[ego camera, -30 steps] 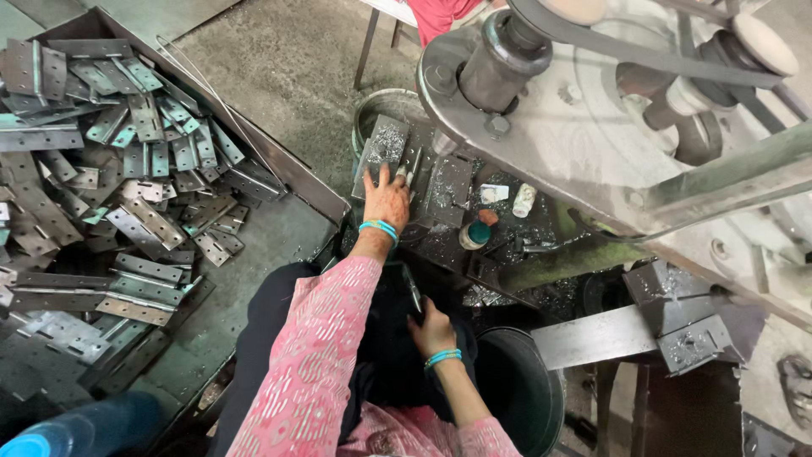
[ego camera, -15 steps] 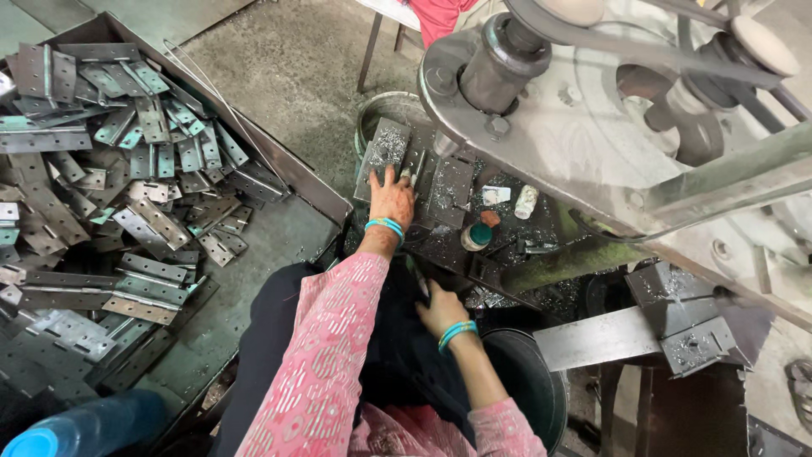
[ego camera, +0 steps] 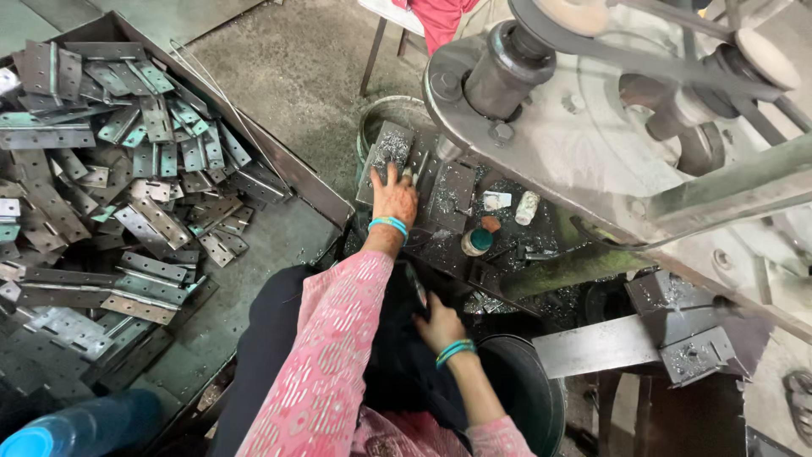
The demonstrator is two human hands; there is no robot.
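Left hand (ego camera: 394, 195) lies open, steadying a flat grey metal plate (ego camera: 387, 152) on the worktop (ego camera: 448, 245) edge; right hand (ego camera: 440, 324) grips a dark tool (ego camera: 416, 286) at lap.

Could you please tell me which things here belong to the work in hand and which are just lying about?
In hand: left hand on metal plate; right hand on dark lap piece.
Lying about: hinge pile, small teal-capped bottle, blue bottle, black bucket.
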